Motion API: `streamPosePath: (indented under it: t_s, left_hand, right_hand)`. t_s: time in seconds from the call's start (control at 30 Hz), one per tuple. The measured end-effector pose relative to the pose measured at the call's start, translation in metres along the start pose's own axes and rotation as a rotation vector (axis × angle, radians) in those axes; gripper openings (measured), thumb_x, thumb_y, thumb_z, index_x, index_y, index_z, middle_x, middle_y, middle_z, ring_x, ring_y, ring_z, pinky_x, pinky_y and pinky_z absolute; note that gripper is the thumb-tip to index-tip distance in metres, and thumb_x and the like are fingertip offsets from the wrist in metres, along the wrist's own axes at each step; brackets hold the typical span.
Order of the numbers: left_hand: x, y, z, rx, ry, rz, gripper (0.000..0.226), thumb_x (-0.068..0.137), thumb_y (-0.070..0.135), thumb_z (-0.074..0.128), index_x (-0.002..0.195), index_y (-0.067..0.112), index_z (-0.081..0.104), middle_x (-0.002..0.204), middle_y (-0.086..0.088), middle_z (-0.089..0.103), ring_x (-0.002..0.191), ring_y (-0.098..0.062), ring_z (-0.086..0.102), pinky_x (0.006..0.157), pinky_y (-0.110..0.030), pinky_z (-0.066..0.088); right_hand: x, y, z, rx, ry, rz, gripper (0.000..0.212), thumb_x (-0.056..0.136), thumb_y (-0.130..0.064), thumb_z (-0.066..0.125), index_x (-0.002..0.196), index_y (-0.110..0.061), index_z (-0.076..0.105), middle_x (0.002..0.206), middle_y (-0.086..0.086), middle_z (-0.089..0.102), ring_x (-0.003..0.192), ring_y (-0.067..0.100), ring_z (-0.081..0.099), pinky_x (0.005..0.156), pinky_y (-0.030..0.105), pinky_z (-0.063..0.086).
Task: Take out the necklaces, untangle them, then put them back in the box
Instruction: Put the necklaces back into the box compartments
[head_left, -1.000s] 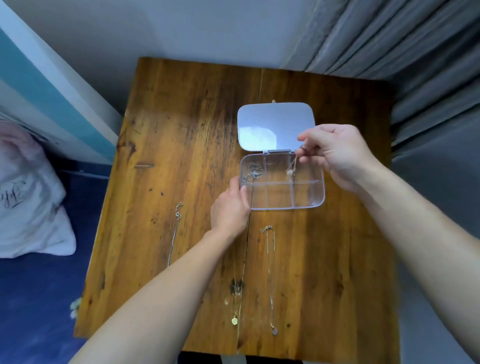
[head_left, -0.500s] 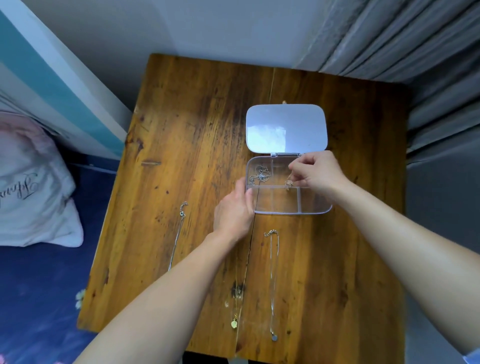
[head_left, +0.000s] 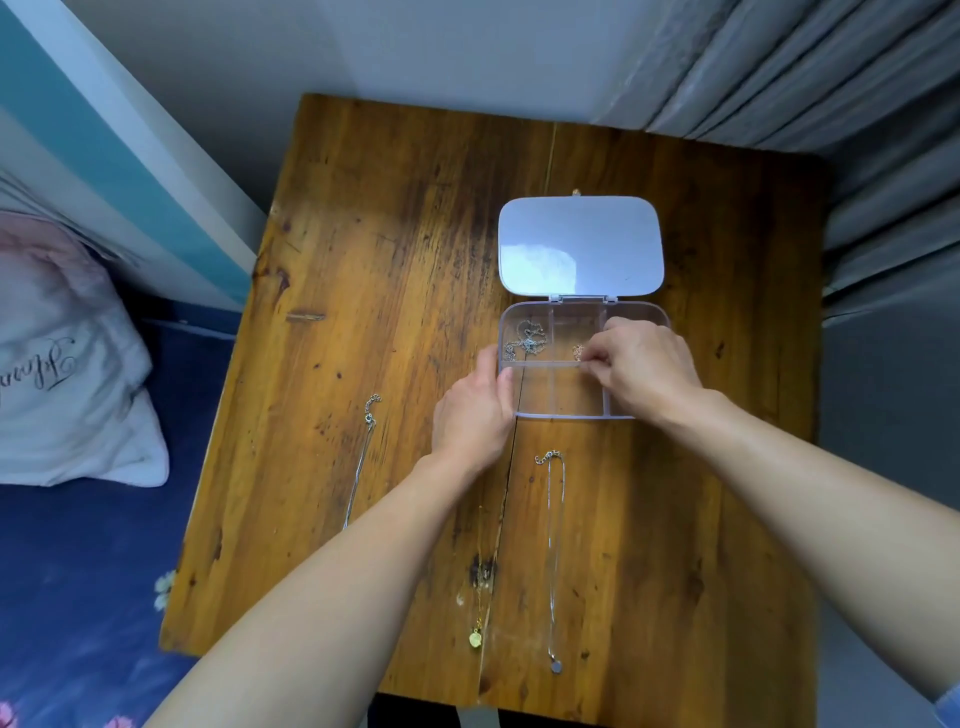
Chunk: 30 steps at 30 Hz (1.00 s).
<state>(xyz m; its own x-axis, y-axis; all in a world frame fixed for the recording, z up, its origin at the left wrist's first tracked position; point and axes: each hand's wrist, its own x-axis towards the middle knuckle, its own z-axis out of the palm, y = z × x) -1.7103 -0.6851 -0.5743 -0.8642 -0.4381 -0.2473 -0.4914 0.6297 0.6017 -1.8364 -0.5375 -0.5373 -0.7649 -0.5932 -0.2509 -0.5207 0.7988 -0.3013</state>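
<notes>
A clear plastic box (head_left: 571, 411) with compartments lies open on the wooden table (head_left: 395, 260), its lid (head_left: 579, 244) flipped back. A silver necklace (head_left: 527, 343) is bunched in the far left compartment. My right hand (head_left: 641, 364) reaches into the far middle compartment and pinches a rose-gold necklace (head_left: 577, 351). My left hand (head_left: 475, 415) holds the box's left edge. Three necklaces lie stretched on the table: a silver one (head_left: 361, 462) at left, a gold one with a pendant (head_left: 477, 631) in the middle, and a silver one with a pendant (head_left: 555, 556) at right.
A white pillow (head_left: 67, 374) lies on blue bedding (head_left: 78, 597) left of the table. Grey curtains (head_left: 831, 78) hang at the right. A wall (head_left: 363, 47) is behind the table.
My right hand came down from above the box into the far middle compartment, bringing the rose-gold necklace with it. My left hand stayed at the box's left edge.
</notes>
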Motion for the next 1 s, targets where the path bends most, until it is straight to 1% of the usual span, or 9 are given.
streamPosePath:
  t_s: [0.07,0.27,0.33,0.47,0.53,0.67,0.8,0.9,1.0]
  left_hand:
    - [0.000,-0.001,0.000,0.000,0.007,0.005,0.040,0.103,0.032,0.031,0.138,0.015,0.040,0.099,-0.018,0.070,0.088,-0.041,0.064,0.065,-0.035,0.034]
    - [0.000,-0.002,0.001,0.001,-0.002,-0.001,0.040,0.103,0.033,0.031,0.138,0.016,0.039,0.099,-0.018,0.070,0.089,-0.041,0.064,0.066,-0.037,0.035]
    - [0.001,-0.002,0.000,0.000,-0.018,-0.005,0.041,0.103,0.034,0.030,0.139,0.017,0.038,0.102,-0.016,0.070,0.090,-0.039,0.064,0.068,-0.038,0.039]
    - [0.003,-0.002,-0.005,-0.025,-0.078,-0.004,0.042,0.103,0.038,0.032,0.139,0.018,0.038,0.106,-0.014,0.070,0.095,-0.036,0.064,0.077,-0.044,0.052]
    - [0.003,-0.005,-0.013,-0.049,-0.084,0.003,0.043,0.101,0.042,0.037,0.137,0.020,0.043,0.110,-0.010,0.070,0.099,-0.031,0.064,0.083,-0.045,0.053]
    - [-0.002,-0.028,-0.038,-0.076,0.058,-0.012,0.038,0.096,0.043,0.049,0.123,0.017,0.057,0.098,-0.008,0.070,0.092,-0.030,0.063,0.076,-0.035,0.049]
    - [-0.026,-0.075,-0.069,0.061,0.104,-0.156,0.032,0.090,0.046,0.059,0.103,0.016,0.061,0.080,0.002,0.063,0.082,-0.026,0.063,0.067,-0.033,0.048]
    - [-0.054,-0.107,-0.088,0.159,0.022,-0.312,0.036,0.081,0.054,0.067,0.089,0.021,0.056,0.077,0.003,0.063,0.077,-0.024,0.059,0.063,-0.030,0.038]
    - [-0.078,-0.123,-0.097,0.240,-0.157,-0.412,0.045,0.069,0.063,0.073,0.080,0.023,0.055,0.076,0.006,0.064,0.076,-0.021,0.058,0.065,-0.031,0.040]
  right_hand:
    - [-0.001,0.001,-0.004,0.059,0.022,-0.011,0.014,0.089,-0.026,0.065,0.093,-0.019,0.076,0.095,0.001,0.072,0.089,0.024,0.064,0.075,0.042,0.055]
    - [0.014,0.000,-0.016,0.261,0.191,0.123,0.009,0.089,-0.023,0.066,0.089,-0.018,0.074,0.089,0.002,0.073,0.081,0.017,0.063,0.071,0.030,0.053]
    - [0.017,-0.002,-0.014,0.240,0.170,0.154,0.008,0.089,-0.022,0.066,0.089,-0.018,0.074,0.091,0.003,0.073,0.081,0.017,0.063,0.070,0.028,0.051]
    - [0.012,-0.004,-0.006,0.191,0.064,0.194,0.010,0.089,-0.024,0.065,0.095,-0.021,0.073,0.099,0.002,0.073,0.091,0.021,0.064,0.079,0.039,0.057]
    - [0.006,-0.009,-0.005,0.191,0.094,0.191,0.013,0.089,-0.025,0.065,0.099,-0.021,0.072,0.100,0.001,0.073,0.092,0.020,0.064,0.077,0.033,0.054]
    - [-0.017,-0.039,-0.004,0.265,0.179,0.118,0.015,0.088,-0.029,0.064,0.099,-0.023,0.071,0.094,0.000,0.072,0.085,0.019,0.064,0.075,0.035,0.053]
    - [-0.058,-0.087,0.021,0.327,0.131,-0.002,0.014,0.088,-0.030,0.063,0.097,-0.021,0.070,0.089,-0.001,0.068,0.081,0.018,0.063,0.071,0.036,0.051]
    - [-0.088,-0.113,0.052,0.262,0.035,0.028,0.024,0.090,-0.037,0.060,0.109,-0.023,0.065,0.097,-0.003,0.066,0.092,0.019,0.062,0.072,0.035,0.050]
    - [-0.111,-0.123,0.078,0.211,-0.066,0.134,0.037,0.091,-0.047,0.056,0.119,-0.024,0.055,0.104,-0.004,0.062,0.098,0.018,0.059,0.074,0.035,0.050]
